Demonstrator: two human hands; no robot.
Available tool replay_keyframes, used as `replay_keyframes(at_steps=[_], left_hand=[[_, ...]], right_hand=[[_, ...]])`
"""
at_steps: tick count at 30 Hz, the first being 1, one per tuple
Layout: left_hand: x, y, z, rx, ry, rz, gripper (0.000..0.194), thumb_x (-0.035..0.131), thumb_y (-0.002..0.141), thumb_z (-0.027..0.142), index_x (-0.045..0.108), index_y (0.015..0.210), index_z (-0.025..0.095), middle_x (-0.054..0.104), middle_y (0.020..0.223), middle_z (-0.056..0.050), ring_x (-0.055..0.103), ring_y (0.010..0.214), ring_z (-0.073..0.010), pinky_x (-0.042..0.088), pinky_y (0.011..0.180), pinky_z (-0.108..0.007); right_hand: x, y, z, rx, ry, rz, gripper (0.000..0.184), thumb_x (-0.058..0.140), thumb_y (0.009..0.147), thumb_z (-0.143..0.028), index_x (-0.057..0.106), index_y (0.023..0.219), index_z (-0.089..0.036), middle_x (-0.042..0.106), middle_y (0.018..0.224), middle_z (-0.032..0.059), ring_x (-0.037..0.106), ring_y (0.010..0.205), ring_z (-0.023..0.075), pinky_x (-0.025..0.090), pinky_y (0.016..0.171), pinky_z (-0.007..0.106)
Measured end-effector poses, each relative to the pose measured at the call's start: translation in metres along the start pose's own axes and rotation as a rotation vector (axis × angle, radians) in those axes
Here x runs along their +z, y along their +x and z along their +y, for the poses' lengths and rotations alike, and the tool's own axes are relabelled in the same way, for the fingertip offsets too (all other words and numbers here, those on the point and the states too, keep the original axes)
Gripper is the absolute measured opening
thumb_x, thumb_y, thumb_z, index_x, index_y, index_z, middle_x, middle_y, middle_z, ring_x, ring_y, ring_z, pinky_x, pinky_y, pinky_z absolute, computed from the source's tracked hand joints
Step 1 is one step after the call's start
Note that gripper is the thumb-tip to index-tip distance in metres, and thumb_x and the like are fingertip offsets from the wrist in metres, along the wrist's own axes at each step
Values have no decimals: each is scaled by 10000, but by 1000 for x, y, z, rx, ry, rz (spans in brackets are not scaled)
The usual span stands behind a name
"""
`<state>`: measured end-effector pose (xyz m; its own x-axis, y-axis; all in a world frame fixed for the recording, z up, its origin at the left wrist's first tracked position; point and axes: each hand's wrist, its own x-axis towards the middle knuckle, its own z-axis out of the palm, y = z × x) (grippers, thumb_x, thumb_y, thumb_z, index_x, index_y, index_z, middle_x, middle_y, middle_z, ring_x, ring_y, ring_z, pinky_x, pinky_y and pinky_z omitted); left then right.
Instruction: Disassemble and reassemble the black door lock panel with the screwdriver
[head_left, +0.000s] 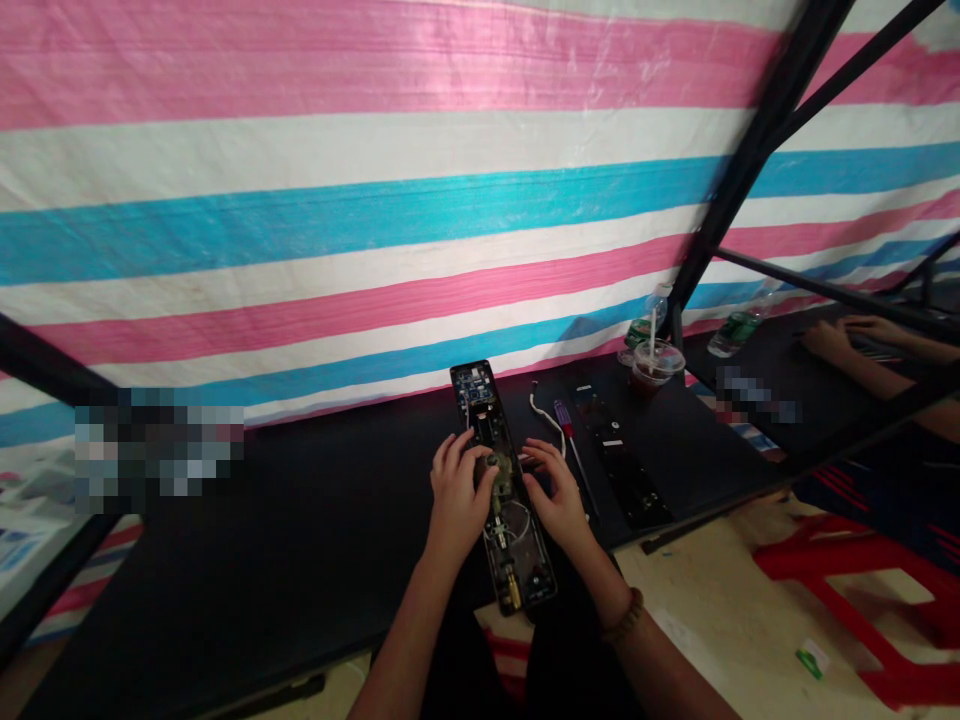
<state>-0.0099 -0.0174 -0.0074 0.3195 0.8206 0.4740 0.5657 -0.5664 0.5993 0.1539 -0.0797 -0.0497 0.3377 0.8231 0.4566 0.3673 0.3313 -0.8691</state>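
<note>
You are facing a pink, white and blue striped tarpaulin [375,220] hanging just behind the black table [225,500], with black metal poles [757,150] rising past its right end. A red plastic stool [817,553] is standing on the pale floor [705,590] just off the table's right side.

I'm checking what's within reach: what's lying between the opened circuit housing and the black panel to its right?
In the head view, a white cable and a purple-handled screwdriver lie between the opened housing and the black panel.
</note>
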Motion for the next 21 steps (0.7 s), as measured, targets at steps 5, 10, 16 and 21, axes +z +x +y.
replay_keyframes(at_steps=[5, 10, 16, 21], left_hand=[[-1, -1, 10, 41, 121, -35, 156, 593, 927, 236, 656, 1069, 219, 597, 1391, -117, 403, 1395, -347, 368, 1126, -578], [-3, -4, 14, 66, 163, -35, 184, 579, 930, 216, 666, 1092, 207, 602, 1392, -131, 423, 1379, -351, 401, 1101, -576], [1, -7, 13, 45, 168, -19, 174, 612, 909, 202, 680, 1068, 221, 596, 1396, -119, 442, 1366, -354, 414, 1100, -576], [11, -13, 15, -45, 81, 56, 191, 604, 925, 234, 678, 1100, 210, 475, 1497, -142, 412, 1392, -364, 391, 1125, -597]], right_hand=[[-2, -22, 5, 64, 2, 90, 272, 555, 927, -215, 663, 1176, -232, 667, 1235, 103, 622, 1151, 235, 534, 884, 371], [-11, -15, -2, 47, -58, 100, 242, 534, 952, -240, 674, 1149, -232, 688, 1178, 92, 641, 1112, 226, 527, 906, 367], [-50, 24, 10, 24, -434, 4, 201, 522, 936, -217, 677, 1062, -185, 712, 1016, 96, 678, 935, 214, 540, 837, 338], [-60, 74, 23, 42, -753, -176, 169, 534, 936, -174, 682, 1015, -158, 716, 982, 99, 677, 926, 202, 519, 881, 311]])
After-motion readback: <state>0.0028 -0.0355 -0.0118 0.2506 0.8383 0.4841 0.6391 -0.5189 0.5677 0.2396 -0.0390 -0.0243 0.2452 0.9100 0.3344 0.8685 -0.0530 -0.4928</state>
